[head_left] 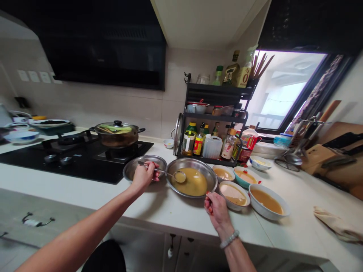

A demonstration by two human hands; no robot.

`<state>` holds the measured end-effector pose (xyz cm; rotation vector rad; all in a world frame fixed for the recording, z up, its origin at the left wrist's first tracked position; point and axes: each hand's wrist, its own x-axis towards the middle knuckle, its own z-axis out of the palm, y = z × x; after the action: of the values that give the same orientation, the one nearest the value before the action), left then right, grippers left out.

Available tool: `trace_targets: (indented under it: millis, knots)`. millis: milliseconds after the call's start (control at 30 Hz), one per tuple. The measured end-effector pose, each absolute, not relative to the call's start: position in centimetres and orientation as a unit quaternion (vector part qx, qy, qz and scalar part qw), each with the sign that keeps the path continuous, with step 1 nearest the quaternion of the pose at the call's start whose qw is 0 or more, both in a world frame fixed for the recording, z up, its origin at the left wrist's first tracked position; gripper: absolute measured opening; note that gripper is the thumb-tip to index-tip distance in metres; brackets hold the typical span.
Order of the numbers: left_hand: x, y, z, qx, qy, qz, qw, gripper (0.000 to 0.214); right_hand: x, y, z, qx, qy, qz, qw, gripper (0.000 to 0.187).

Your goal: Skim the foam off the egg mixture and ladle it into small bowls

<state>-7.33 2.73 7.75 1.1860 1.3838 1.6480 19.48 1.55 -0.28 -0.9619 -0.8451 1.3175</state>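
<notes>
On a white kitchen counter, seen from the head camera, the left hand (144, 174) is closed around a long-handled metal ladle (170, 174), its bowl dipped in yellow batter inside a wide steel basin (211, 177). The right hand (216, 207) pinches the basin's near rim. Four filled ceramic bowls (269, 211) stand just beside it (an empty steel basin (129, 173) sits behind the left hand).
</notes>
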Motion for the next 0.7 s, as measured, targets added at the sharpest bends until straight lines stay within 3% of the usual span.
trace_targets:
  millis: [233, 533, 700]
  knots:
    - [-7.5, 2.5, 8.0, 0.533, 0.528, 0.604, 0.268, 0.014, 19.4, 1.6, -0.3, -0.414, -0.35, 0.576, 0.612, 0.032]
    - [-7.4, 2.7, 9.6, 0.367, 0.539, 0.66, 0.373, 0.014, 19.5, 1.3, -0.2, -0.414, -0.358, 0.575, 0.609, 0.034]
    - [-9.1, 2.2, 10.7, 0.348, 0.526, 0.686, 0.364, 0.01, 19.5, 1.2, -0.1, -0.418, -0.36, 0.574, 0.605, 0.038]
